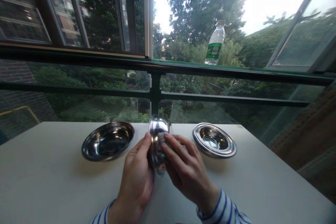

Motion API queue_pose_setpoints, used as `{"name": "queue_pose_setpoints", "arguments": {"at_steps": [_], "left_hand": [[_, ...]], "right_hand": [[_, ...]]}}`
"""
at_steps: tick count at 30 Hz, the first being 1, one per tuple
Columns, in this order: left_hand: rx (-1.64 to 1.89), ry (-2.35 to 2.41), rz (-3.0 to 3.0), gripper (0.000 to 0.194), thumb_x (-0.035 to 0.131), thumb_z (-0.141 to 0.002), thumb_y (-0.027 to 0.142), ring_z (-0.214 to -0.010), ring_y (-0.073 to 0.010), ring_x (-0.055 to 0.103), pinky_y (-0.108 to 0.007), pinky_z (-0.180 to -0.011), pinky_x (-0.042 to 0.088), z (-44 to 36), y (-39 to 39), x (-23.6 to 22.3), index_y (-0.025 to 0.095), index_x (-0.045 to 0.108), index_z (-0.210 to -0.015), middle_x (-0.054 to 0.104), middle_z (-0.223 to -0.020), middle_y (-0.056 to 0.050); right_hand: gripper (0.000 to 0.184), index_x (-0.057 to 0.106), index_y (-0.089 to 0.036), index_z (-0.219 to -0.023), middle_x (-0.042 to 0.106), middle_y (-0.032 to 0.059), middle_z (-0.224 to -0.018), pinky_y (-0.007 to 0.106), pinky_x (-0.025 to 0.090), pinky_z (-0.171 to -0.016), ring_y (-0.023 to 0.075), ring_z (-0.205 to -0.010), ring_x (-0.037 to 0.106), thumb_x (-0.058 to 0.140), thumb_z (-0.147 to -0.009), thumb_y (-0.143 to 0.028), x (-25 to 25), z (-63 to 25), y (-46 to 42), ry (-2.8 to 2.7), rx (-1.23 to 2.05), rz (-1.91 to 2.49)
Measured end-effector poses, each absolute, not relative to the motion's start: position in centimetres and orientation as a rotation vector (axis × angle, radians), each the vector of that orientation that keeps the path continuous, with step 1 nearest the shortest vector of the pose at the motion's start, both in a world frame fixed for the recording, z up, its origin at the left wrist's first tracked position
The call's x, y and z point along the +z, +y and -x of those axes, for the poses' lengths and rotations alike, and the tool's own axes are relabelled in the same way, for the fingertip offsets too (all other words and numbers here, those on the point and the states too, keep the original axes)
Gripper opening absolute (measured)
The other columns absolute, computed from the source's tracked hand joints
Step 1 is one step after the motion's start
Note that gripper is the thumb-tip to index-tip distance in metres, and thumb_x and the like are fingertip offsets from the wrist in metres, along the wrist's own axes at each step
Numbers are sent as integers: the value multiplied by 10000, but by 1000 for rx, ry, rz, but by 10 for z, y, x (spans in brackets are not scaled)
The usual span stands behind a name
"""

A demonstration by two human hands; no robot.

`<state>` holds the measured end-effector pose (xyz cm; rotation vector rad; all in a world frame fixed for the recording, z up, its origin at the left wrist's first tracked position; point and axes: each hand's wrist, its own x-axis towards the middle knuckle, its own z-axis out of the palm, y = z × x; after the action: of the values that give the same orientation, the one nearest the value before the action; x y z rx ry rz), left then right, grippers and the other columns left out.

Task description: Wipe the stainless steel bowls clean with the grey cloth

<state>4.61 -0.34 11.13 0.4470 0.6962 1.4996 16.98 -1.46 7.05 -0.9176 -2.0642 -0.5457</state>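
Observation:
A shiny stainless steel bowl [159, 124] is held up on its side above the table, in the middle of the view. My left hand [138, 173] grips its rim from the left, thumb pointing up along the edge. On the other side, my right hand [185, 166] presses a small grey textured pad [161, 137] against the bowl's outer surface with its fingertips. The kind of pad is hard to make out, as the fingers cover part of it.
On the white table [52, 182], a large steel basin [109, 141] stands at the left, and several stacked steel bowls [228, 147] stand at the right. A plastic bottle [215, 43] with a green label sits by the dark railing [105, 61] at the window.

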Motion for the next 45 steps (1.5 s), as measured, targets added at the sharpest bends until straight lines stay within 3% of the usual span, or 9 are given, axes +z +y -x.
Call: {"name": "queue_pose_setpoints", "arguments": {"at_steps": [6,11,17,30,35,40,45], "left_hand": [[1537,765,-413,79,602,-730,151,-536,-129,631,-202,-492,511,-43,-1,113,104,665,-730,670,-612,-45],[1450,746,-466,105,612,-727,153,-538,-137,631,-220,-495,518,-45,-2,110,93,675,-785,685,-656,-60],[1496,803,-416,76,590,-742,129,-478,-106,602,-176,-440,484,-43,1,111,101,656,-718,664,-593,-39],[1428,798,-455,118,552,-770,116,-448,-107,593,-190,-439,485,-43,0,115,85,652,-715,664,-582,-49],[1484,798,-427,99,572,-757,129,-441,-103,586,-177,-420,473,-42,1,112,96,656,-717,655,-567,-38],[1440,780,-475,79,617,-722,156,-471,-114,598,-186,-429,478,-42,1,110,92,662,-732,660,-599,-43],[1488,798,-437,82,616,-725,164,-455,-105,589,-179,-435,474,-40,1,111,102,648,-681,653,-569,-29]], "right_hand": [[344,559,-156,-1141,538,92,-1248,419,449,-878,248,-1134,437,510,-801,-139,66,-174,-11,-2119,-483,787],[393,476,-148,-1228,494,125,-1285,457,449,-872,250,-1110,448,458,-836,-155,70,-182,-8,-2043,-324,896],[330,548,-138,-1125,523,95,-1261,440,444,-857,262,-1091,441,507,-798,-167,70,-181,-11,-2149,-377,773],[367,481,-131,-1190,513,114,-1266,433,442,-851,248,-1065,455,468,-824,-138,71,-184,-9,-2056,-331,850],[302,550,-134,-1097,554,91,-1223,413,443,-834,246,-1037,466,515,-798,-164,73,-182,-12,-2157,-400,785],[354,503,-108,-1174,520,113,-1260,421,433,-854,250,-1066,451,483,-821,-138,75,-183,-11,-2116,-396,889],[322,540,-130,-1126,537,89,-1249,411,438,-832,250,-1046,463,493,-808,-143,73,-184,-12,-2196,-426,770]]}}
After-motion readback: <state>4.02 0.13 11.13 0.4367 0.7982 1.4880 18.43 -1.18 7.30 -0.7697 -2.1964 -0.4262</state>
